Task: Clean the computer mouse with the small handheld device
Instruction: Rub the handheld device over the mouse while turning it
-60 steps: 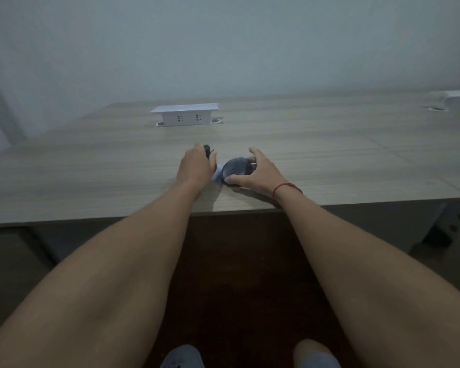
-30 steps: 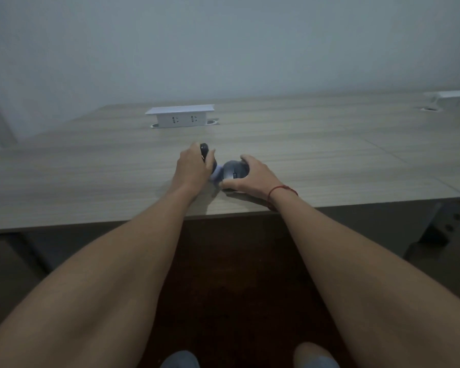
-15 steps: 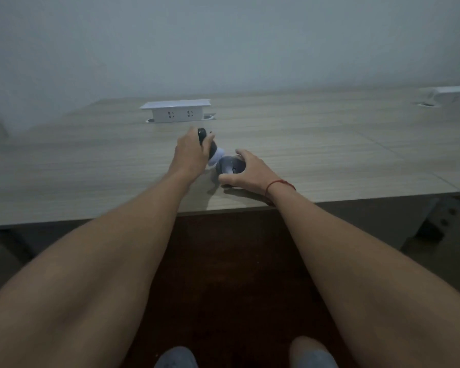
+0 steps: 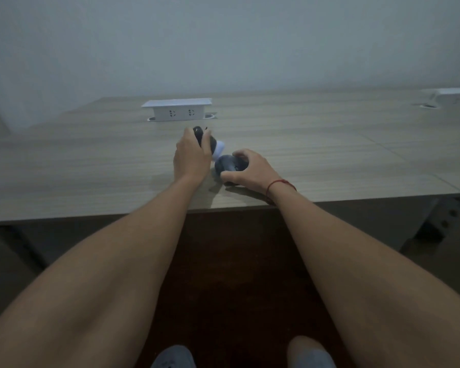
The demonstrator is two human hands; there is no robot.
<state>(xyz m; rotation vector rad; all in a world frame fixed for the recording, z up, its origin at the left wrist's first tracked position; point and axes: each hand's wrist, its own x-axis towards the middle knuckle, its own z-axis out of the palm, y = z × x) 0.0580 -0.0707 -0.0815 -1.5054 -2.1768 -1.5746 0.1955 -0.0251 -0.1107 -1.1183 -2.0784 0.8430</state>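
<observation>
I'm mid-clean: my left hand (image 4: 190, 158) grips the device (image 4: 209, 144), its pale tip at the mouse (image 4: 227, 166), which my right hand (image 4: 250, 171) clasps on the desk (image 4: 91, 166); next, I'd sweep the tip across it.

dim, bluish light; soft grain; faint shadows under hands; wide-angle edge stretch

Both forearms are bare, no sleeves reaching them. A thin red string bracelet (image 4: 280, 183) circles the wrist just behind the right hand (image 4: 250, 170). The left hand (image 4: 191, 158) wears nothing. Far below the hands, grey shoe toes (image 4: 173, 357) show.
</observation>
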